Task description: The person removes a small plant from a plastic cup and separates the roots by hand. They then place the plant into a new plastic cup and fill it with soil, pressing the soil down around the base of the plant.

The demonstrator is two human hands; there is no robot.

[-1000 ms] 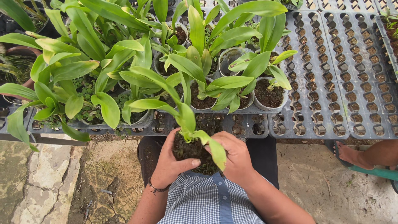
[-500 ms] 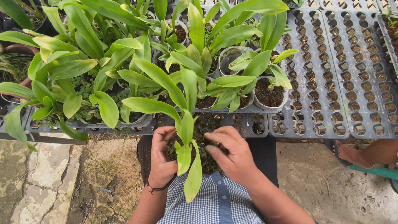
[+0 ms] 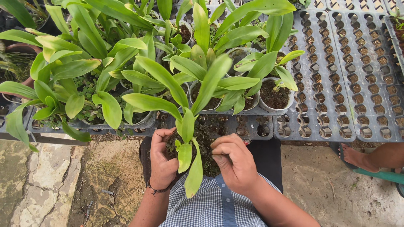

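Seedling point(image 3: 191, 143) cupped by left hand point(image 3: 162, 162), right hand point(image 3: 235, 164), tray edge point(image 3: 252, 136) just beyond

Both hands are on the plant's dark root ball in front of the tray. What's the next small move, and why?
Probably press the loose dark medium in around the plant base. The left hand cups one side, the right hand pinches the other, and the root ball looks crumbly. The leaves hang over the shirt, so steady it first.
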